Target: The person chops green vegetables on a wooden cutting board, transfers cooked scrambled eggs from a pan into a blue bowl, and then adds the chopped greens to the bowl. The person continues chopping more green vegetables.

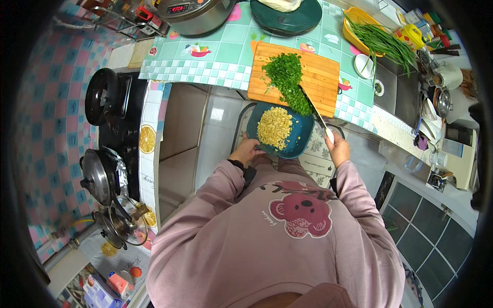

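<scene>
**Chopped greens at the board's edge, bowl held below**

The left hand (247, 152) grips the near rim of a deep teal bowl (303, 134), fingers curled around its edge, and holds it just under the front edge of the rectangular wooden cutting board (323, 77). A heap of pale yellow minced bits (275, 128) lies in the left half of the bowl. The right hand (337, 149) is closed around the white handle of a kitchen knife (315, 109), whose thin blade slants up and to the left and touches the pile of finely chopped dark green herbs (287, 77). That pile runs from the middle of the board down to its near edge, where its lowest part overhangs the bowl's far rim.

The board rests on a tabletop covered in green patterned tiles (215, 56). Beyond it stand a silver electric cooker (197, 15) and a dark green round lid (287, 20). To the right, long green stalks (387, 43) lie across a yellow basket (354, 25) beside the sink (400, 87). On the left, a black wok (102, 95) and a steel pot with a lid (97, 177) sit on the stove. The person wears a pink sweatshirt (277, 246).
</scene>
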{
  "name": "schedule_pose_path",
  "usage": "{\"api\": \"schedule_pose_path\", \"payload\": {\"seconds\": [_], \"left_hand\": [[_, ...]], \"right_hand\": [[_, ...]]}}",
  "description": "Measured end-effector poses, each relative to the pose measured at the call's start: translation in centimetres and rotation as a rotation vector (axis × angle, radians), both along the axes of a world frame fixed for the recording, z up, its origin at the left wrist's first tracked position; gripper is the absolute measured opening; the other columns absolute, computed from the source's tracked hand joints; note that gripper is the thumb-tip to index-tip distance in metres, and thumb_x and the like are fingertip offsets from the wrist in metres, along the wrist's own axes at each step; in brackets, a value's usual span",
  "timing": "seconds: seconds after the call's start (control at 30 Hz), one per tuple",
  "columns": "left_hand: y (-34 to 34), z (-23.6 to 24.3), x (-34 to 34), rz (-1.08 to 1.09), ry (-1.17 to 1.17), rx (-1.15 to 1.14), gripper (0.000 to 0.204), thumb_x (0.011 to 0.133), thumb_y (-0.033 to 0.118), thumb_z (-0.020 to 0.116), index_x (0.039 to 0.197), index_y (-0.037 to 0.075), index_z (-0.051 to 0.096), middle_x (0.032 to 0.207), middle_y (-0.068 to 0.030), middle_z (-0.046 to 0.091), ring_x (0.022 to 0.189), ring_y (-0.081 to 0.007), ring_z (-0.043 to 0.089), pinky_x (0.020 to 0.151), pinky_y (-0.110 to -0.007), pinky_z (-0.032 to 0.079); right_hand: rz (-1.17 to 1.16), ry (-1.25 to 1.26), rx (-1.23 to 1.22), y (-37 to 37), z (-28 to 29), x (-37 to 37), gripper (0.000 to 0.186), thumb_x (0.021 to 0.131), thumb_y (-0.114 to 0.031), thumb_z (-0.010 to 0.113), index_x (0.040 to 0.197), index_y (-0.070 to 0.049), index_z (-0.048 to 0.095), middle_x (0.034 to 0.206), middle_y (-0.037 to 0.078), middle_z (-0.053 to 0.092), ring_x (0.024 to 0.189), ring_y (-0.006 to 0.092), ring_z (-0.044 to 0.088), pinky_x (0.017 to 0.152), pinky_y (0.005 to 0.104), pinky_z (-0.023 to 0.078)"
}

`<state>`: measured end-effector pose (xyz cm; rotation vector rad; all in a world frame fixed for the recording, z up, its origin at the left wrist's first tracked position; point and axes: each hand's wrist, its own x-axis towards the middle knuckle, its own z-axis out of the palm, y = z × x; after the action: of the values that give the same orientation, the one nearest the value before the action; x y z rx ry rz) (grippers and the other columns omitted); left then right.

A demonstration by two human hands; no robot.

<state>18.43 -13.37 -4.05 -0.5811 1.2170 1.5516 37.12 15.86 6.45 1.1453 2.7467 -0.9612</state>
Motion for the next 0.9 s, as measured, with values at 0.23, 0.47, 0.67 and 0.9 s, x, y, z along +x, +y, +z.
{"api": "schedule_pose_path", "payload": {"seconds": [0.23,0.47,0.67,0.9], "left_hand": [[-0.4,0.1,-1.0,-0.025,0.007,-0.011,0.071,0.080,-0.010,0.044,0.139,0.020,0.020,0.128,-0.0183,0.045,0.109,-0.0402,0.056,0.079,-0.060,0.056],[-0.4,0.6,-0.7,-0.003,0.019,-0.011,0.070,0.081,-0.010,0.044,0.140,0.020,0.023,0.130,-0.0191,0.045,0.107,-0.0422,0.056,0.078,-0.061,0.055],[-0.5,0.8,-0.7,0.033,0.007,-0.060,0.069,0.081,-0.009,0.045,0.140,0.020,0.025,0.124,-0.0183,0.048,0.102,-0.0417,0.058,0.076,-0.059,0.056],[-1.1,1.8,-0.9,0.026,0.015,-0.057,0.071,0.080,-0.008,0.045,0.142,0.018,0.022,0.127,-0.0173,0.045,0.106,-0.0384,0.055,0.074,-0.055,0.057]], "right_hand": [[0.176,-0.014,-0.042,-1.1,2.2,3.7,0.029,0.087,-0.034,0.067,0.106,-0.013,0.067,0.081,0.016,0.068,0.075,0.0365,0.067,0.065,0.0419,0.052],[0.047,0.127,0.205,7.0,0.6,-6.5,0.034,0.089,-0.039,0.064,0.108,-0.012,0.065,0.084,0.020,0.068,0.079,0.0399,0.065,0.067,0.0452,0.050],[0.114,0.024,0.264,11.2,-0.4,-14.1,0.035,0.089,-0.043,0.062,0.109,-0.014,0.065,0.083,0.019,0.068,0.079,0.0390,0.065,0.068,0.0473,0.050],[0.269,0.027,0.189,9.6,0.0,-11.9,0.033,0.090,-0.041,0.062,0.109,-0.015,0.065,0.080,0.019,0.067,0.076,0.0375,0.065,0.066,0.0456,0.049]]}}
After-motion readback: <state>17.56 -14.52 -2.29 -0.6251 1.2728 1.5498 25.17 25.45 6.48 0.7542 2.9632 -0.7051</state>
